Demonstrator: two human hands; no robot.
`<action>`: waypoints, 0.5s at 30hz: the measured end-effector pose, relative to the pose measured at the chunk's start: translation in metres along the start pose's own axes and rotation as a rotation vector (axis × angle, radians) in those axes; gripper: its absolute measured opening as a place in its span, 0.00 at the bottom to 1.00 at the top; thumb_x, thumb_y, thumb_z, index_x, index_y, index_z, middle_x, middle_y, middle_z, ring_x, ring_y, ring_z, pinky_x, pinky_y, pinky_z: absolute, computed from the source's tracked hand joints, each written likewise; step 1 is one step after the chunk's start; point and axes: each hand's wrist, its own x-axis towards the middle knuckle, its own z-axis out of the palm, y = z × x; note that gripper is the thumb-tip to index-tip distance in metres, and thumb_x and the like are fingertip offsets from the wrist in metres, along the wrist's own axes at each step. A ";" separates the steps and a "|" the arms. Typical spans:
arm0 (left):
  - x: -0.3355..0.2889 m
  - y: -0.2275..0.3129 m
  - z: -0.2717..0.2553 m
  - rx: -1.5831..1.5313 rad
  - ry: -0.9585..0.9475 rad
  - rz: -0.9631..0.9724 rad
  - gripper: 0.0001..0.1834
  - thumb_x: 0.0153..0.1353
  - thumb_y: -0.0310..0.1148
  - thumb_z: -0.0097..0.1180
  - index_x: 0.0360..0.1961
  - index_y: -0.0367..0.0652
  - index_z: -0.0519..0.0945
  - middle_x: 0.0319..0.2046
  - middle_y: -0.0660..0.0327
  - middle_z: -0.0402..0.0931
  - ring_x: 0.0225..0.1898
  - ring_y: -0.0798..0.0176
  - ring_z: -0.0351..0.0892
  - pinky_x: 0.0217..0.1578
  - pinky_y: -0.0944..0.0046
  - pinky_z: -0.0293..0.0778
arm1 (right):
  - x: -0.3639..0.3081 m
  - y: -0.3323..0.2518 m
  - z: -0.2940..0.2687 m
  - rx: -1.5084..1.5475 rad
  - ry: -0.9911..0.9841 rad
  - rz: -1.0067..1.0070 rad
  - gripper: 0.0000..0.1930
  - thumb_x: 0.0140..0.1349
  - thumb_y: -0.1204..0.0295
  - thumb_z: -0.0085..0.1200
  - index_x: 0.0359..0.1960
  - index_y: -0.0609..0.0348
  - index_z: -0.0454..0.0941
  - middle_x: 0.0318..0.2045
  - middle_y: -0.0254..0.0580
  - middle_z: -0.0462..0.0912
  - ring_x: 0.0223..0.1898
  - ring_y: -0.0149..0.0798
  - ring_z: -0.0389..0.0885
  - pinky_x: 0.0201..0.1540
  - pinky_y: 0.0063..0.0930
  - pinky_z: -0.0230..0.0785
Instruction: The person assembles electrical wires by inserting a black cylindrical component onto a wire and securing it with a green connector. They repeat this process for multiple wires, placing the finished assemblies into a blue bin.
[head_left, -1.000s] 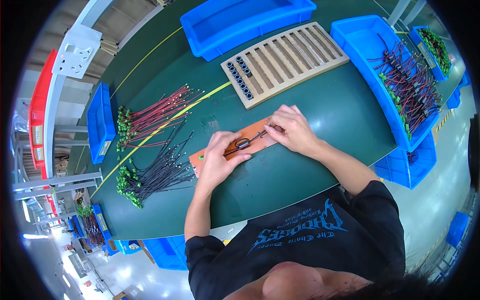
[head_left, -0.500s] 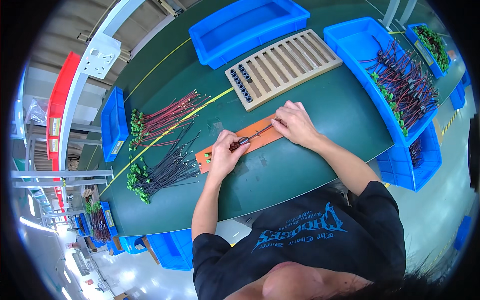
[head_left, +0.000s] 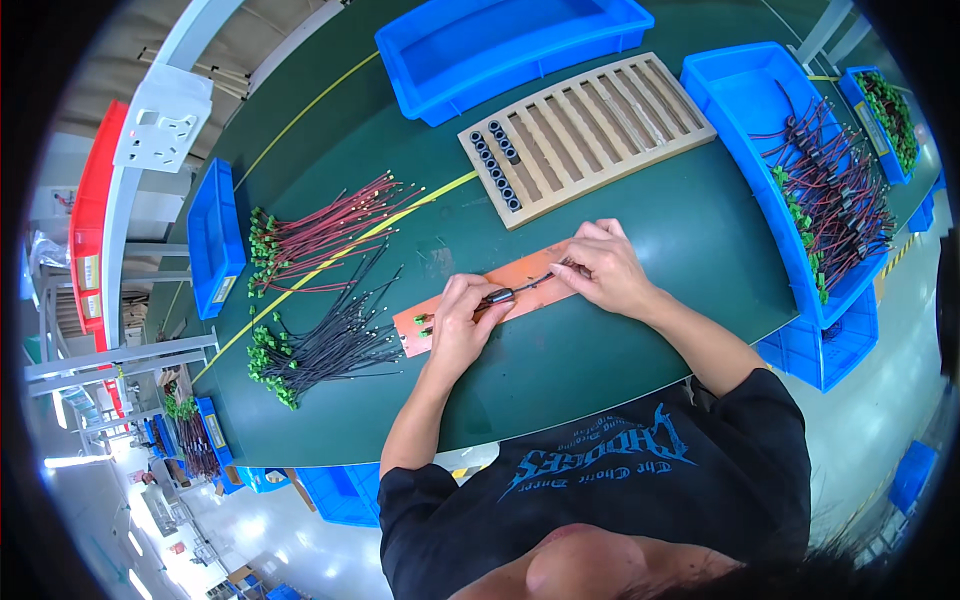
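Observation:
An orange strip-shaped board (head_left: 408, 335) lies on the green table. Above it, my left hand (head_left: 462, 322) is closed around a wire harness, thumb and fingers beside a short black cylindrical core (head_left: 500, 296) through which the wires seem to pass. Small green connectors (head_left: 422, 322) stick out on the left side of that hand, over the board's left end. My right hand (head_left: 610, 270) pinches the dark wires (head_left: 540, 279) farther right, and they run slightly curved between both hands. The wire tips are hidden under the right fingers.
Red wires (head_left: 330, 235) and black wires (head_left: 335, 340) with green connectors lie in bundles at left. A slotted tray (head_left: 590, 135) behind the board holds several black cores. Blue bins stand around: one at the back (head_left: 510, 65), one with finished-looking harnesses (head_left: 745, 180) at right, a small one (head_left: 215, 240) at left.
The view has shifted a little. My right hand has changed its grip on the wires, which now bend slightly. More of the black core shows beside my left thumb.

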 end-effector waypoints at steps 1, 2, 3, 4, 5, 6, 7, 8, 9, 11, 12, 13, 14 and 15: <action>0.002 0.002 -0.003 0.028 -0.015 0.023 0.12 0.55 0.26 0.73 0.40 0.35 0.86 0.38 0.56 0.80 0.41 0.55 0.80 0.39 0.58 0.79 | 0.001 -0.001 -0.002 -0.004 -0.018 0.002 0.10 0.63 0.66 0.65 0.27 0.55 0.81 0.26 0.32 0.84 0.35 0.37 0.76 0.49 0.37 0.63; 0.007 0.007 -0.006 0.055 -0.029 0.048 0.12 0.55 0.26 0.73 0.39 0.35 0.86 0.37 0.56 0.80 0.41 0.55 0.80 0.38 0.59 0.79 | 0.002 -0.002 -0.004 -0.009 -0.035 0.005 0.10 0.63 0.66 0.66 0.27 0.54 0.81 0.27 0.32 0.84 0.35 0.37 0.76 0.49 0.37 0.63; 0.012 0.010 -0.011 0.040 -0.078 0.025 0.12 0.55 0.26 0.73 0.39 0.35 0.86 0.37 0.56 0.80 0.40 0.55 0.81 0.38 0.59 0.79 | 0.002 -0.002 -0.005 -0.004 -0.025 0.000 0.09 0.63 0.66 0.66 0.28 0.55 0.81 0.28 0.32 0.85 0.35 0.37 0.77 0.49 0.37 0.63; 0.016 0.012 -0.016 0.024 -0.128 0.002 0.11 0.54 0.25 0.73 0.39 0.35 0.87 0.36 0.56 0.81 0.39 0.55 0.81 0.37 0.59 0.79 | 0.002 -0.002 -0.005 0.000 -0.015 -0.003 0.09 0.63 0.67 0.66 0.29 0.55 0.82 0.29 0.32 0.86 0.35 0.37 0.77 0.49 0.37 0.63; 0.019 0.011 -0.019 0.012 -0.178 -0.018 0.11 0.54 0.25 0.73 0.39 0.35 0.87 0.36 0.57 0.81 0.38 0.55 0.81 0.37 0.59 0.79 | 0.003 -0.002 -0.004 0.007 -0.001 -0.009 0.08 0.63 0.67 0.66 0.29 0.55 0.82 0.31 0.32 0.87 0.36 0.37 0.77 0.49 0.37 0.63; 0.020 0.008 -0.018 -0.008 -0.169 -0.003 0.11 0.54 0.25 0.73 0.38 0.35 0.87 0.36 0.57 0.82 0.38 0.55 0.82 0.37 0.59 0.79 | 0.003 -0.002 -0.003 0.007 -0.019 -0.006 0.08 0.63 0.67 0.66 0.30 0.55 0.82 0.32 0.32 0.87 0.36 0.37 0.77 0.49 0.37 0.63; 0.020 0.005 -0.017 -0.029 -0.159 0.012 0.11 0.54 0.25 0.73 0.38 0.35 0.87 0.35 0.57 0.82 0.37 0.55 0.82 0.37 0.59 0.79 | 0.002 -0.001 -0.003 0.007 -0.037 -0.004 0.07 0.62 0.67 0.66 0.30 0.55 0.82 0.33 0.33 0.88 0.37 0.37 0.77 0.49 0.37 0.63; 0.021 0.003 -0.016 -0.050 -0.153 0.030 0.11 0.54 0.25 0.73 0.38 0.35 0.87 0.35 0.57 0.82 0.36 0.54 0.82 0.37 0.59 0.79 | 0.002 0.000 -0.003 0.005 -0.052 0.002 0.07 0.62 0.68 0.66 0.31 0.55 0.82 0.34 0.33 0.88 0.37 0.37 0.78 0.50 0.37 0.63; 0.022 0.001 -0.014 -0.051 -0.141 0.042 0.11 0.53 0.25 0.74 0.38 0.36 0.88 0.35 0.57 0.82 0.36 0.55 0.82 0.37 0.59 0.79 | 0.002 0.001 -0.003 0.013 -0.034 0.002 0.06 0.62 0.68 0.66 0.32 0.55 0.83 0.34 0.33 0.88 0.37 0.37 0.78 0.50 0.37 0.63; 0.023 -0.001 -0.008 -0.053 -0.116 0.067 0.13 0.52 0.25 0.74 0.39 0.37 0.89 0.35 0.57 0.82 0.36 0.57 0.81 0.35 0.60 0.78 | 0.003 0.000 -0.002 0.027 0.001 0.002 0.06 0.62 0.69 0.66 0.33 0.55 0.83 0.35 0.33 0.88 0.38 0.37 0.78 0.50 0.37 0.63; 0.024 -0.001 -0.006 -0.054 -0.110 0.075 0.13 0.52 0.25 0.75 0.39 0.37 0.88 0.35 0.57 0.82 0.36 0.57 0.81 0.35 0.60 0.78 | 0.003 0.000 -0.003 0.025 0.002 0.013 0.05 0.62 0.69 0.66 0.34 0.55 0.84 0.35 0.33 0.88 0.38 0.38 0.78 0.51 0.37 0.64; 0.025 -0.001 -0.005 -0.054 -0.104 0.082 0.12 0.52 0.25 0.75 0.39 0.36 0.88 0.35 0.57 0.82 0.36 0.57 0.81 0.35 0.60 0.77 | 0.003 -0.001 -0.005 0.023 0.001 0.023 0.05 0.62 0.70 0.66 0.35 0.55 0.84 0.35 0.33 0.88 0.38 0.38 0.78 0.51 0.37 0.64; 0.026 -0.001 -0.004 -0.053 -0.095 0.090 0.12 0.52 0.25 0.75 0.39 0.36 0.88 0.35 0.57 0.82 0.36 0.57 0.80 0.35 0.60 0.77 | 0.004 -0.002 -0.007 0.021 0.002 0.029 0.05 0.62 0.70 0.66 0.36 0.55 0.85 0.35 0.33 0.88 0.38 0.38 0.78 0.51 0.37 0.64; 0.026 0.000 -0.003 -0.057 -0.099 0.082 0.12 0.52 0.24 0.75 0.39 0.36 0.88 0.35 0.57 0.82 0.36 0.57 0.80 0.35 0.60 0.77 | 0.004 -0.003 -0.009 0.017 0.005 0.029 0.05 0.62 0.70 0.66 0.37 0.55 0.85 0.35 0.32 0.88 0.38 0.38 0.78 0.51 0.36 0.64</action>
